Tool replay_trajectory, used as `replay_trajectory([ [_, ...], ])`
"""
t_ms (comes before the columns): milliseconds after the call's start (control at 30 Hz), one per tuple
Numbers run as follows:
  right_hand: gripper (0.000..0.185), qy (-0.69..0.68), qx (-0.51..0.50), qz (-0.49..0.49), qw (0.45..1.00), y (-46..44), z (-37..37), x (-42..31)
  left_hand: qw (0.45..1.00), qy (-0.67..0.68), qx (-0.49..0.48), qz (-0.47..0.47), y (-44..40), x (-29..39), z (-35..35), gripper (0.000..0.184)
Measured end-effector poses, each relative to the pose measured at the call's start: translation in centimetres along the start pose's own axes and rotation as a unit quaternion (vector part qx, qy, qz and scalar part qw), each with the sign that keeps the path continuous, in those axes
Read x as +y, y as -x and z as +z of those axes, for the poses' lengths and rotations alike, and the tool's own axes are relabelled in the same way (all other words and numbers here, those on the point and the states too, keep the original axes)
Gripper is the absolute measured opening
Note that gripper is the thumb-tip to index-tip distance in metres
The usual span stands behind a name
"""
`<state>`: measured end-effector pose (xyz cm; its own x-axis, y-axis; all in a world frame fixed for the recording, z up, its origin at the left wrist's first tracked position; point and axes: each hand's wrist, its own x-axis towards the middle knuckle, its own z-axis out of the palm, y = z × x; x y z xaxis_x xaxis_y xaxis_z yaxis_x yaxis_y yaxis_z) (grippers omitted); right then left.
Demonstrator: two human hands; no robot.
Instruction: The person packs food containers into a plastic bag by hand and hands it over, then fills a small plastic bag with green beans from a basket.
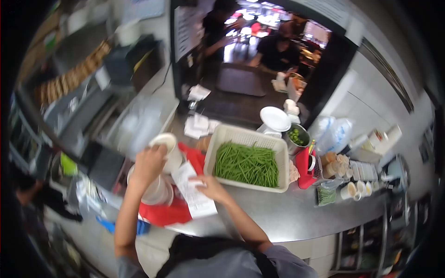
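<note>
My left hand (150,163) is at the rim of a white round tub (172,155), its fingers bent downward and partly hidden. Below that hand stand more white tubs (156,192), on a red bag (162,215). A long printed paper slip (193,195) lies over the red bag's right side. The fingers of my right hand (211,189) rest on the slip's right edge; whether they pinch it is too blurred to tell. Just right of the slip sits a cream basket (245,131) full of cut green beans (245,164).
Behind the basket are a white dish (275,119) and a metal pot (296,147) of small green fruit. A red holder (306,172) and several cups (354,190) line the steel counter (273,217) rightward. Two people (278,51) are beyond the pass window.
</note>
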<state>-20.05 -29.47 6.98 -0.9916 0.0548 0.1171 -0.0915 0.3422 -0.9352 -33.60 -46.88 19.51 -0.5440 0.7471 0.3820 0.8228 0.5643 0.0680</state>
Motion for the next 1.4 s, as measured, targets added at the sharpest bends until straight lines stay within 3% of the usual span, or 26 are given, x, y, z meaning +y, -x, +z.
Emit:
replay_trajectory([
  [33,0.037,-0.012,-0.029,0.042,0.999,0.5,-0.7,-1.5,1.000,0.006,-0.004,0.011,-1.1,0.1,-0.9,0.024],
  [100,0.037,-0.096,-0.030,0.052,0.994,1.0,-0.9,-2.0,0.999,0.025,-0.041,0.006,-0.7,0.3,-1.7,0.025],
  [200,0.036,-0.112,-0.032,0.055,0.992,0.4,-1.0,-3.4,0.998,0.019,-0.048,0.026,-1.1,0.9,-1.9,0.027],
  [433,0.034,-0.035,-0.032,0.011,0.999,-2.7,0.5,-0.6,0.996,-0.054,-0.064,0.034,1.0,2.2,-0.2,0.031],
  [567,0.036,-0.135,-0.053,0.041,0.989,-2.4,-1.1,-0.5,0.999,0.013,-0.044,0.023,2.7,1.7,-0.5,0.038],
  [667,0.035,-0.116,-0.049,0.108,0.986,-3.1,-3.6,-2.0,0.997,0.057,-0.035,0.035,4.5,0.2,-1.3,0.049],
  [700,0.028,-0.100,-0.018,0.042,0.994,-4.0,-4.1,-0.9,0.997,0.075,-0.002,0.018,5.1,0.5,-2.6,0.051],
  [733,0.021,-0.042,0.080,0.013,0.996,-4.8,-5.0,-3.5,0.996,0.093,0.014,-0.003,6.0,0.7,-3.4,0.053],
  [767,0.023,-0.037,0.087,-0.003,0.996,-5.9,-6.3,-3.2,0.986,0.150,0.061,-0.045,7.7,0.0,-3.4,0.060],
  [800,0.025,0.003,0.202,-0.003,0.979,-6.9,-7.1,-4.7,0.955,0.244,0.082,-0.151,9.7,0.3,-3.8,0.060],
  [833,0.027,0.044,0.199,0.008,0.979,-7.1,-7.0,-3.9,0.904,0.326,0.136,-0.242,10.0,0.4,-4.3,0.060],
  [900,0.033,0.147,0.213,-0.011,0.966,-10.2,-9.1,-2.9,0.868,0.314,0.231,-0.309,13.3,-2.8,-1.3,0.056],
  [967,0.037,0.277,0.111,0.054,0.953,-11.5,-8.2,-2.2,0.805,0.395,0.252,-0.364,19.9,-8.0,4.5,0.054],
  [1033,0.035,0.339,-0.005,0.071,0.938,-12.3,-6.2,1.4,0.672,0.458,0.148,-0.563,22.7,-6.7,5.5,0.057],
  [1100,0.033,0.410,-0.052,0.093,0.906,-13.2,-4.0,4.6,0.524,0.670,0.116,-0.513,25.9,-8.0,10.7,0.052],
  [1167,0.033,0.384,-0.055,0.138,0.911,-13.8,-5.2,1.6,0.443,0.714,0.025,-0.542,23.8,-4.0,9.0,0.044],
  [1200,0.033,0.358,-0.073,0.169,0.915,-12.8,-4.1,1.0,0.438,0.717,0.033,-0.541,25.8,-3.4,9.0,0.041],
  [1267,0.033,0.443,0.018,0.103,0.890,-13.7,-3.0,3.7,0.436,0.755,0.072,-0.484,24.9,-3.8,13.1,0.034],
  [1333,0.030,0.493,0.078,0.053,0.865,-14.4,-1.9,6.6,0.484,0.716,0.115,-0.491,23.6,-3.5,12.6,0.029],
  [1400,0.028,0.499,0.022,0.064,0.864,-13.5,-1.1,7.5,0.536,0.658,0.151,-0.507,23.3,-2.4,10.2,0.027],
])
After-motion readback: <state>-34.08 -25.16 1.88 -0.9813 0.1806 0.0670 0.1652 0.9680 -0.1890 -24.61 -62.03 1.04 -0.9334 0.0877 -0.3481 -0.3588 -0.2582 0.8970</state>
